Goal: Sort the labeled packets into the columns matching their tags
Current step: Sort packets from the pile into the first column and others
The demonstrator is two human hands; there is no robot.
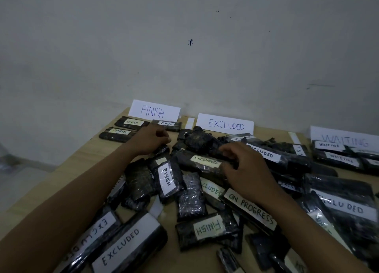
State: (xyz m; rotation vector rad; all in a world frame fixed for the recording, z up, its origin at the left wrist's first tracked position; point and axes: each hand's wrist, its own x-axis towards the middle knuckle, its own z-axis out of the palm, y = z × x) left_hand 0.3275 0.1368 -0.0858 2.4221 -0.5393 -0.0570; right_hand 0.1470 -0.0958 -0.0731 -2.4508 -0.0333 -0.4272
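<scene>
The right hand [244, 170] is gripping the right end of the EXCLUDED packet [205, 162], with thumb and fingers curling round it. The packet is lying on top of the pile [190, 196] in the middle of the table [86, 162], just in front of the EXCLUDED card [225, 125]. The left hand [151, 139] is sitting at the pile's far-left edge with fingers curling; whether it is holding anything cannot be told. Three FINISH packets [131, 122] are lying in front of the FINISH card [153, 111], and several packets are sitting below the WAITING card [344, 139]. Hazards: the gripped packet is overlapping its neighbours, so a fast lift is risking dragging them along or shifting the ON PROGRESS packet [250, 208] beneath the forearm. The wrappers are looking glossy, so a one-end grip is risking a slip. The pile is crowding the EXCLUDED card, so a careless drop there is risking mixing sorted with unsorted packets. Dim light and inverted labels are making misreads probable.
</scene>
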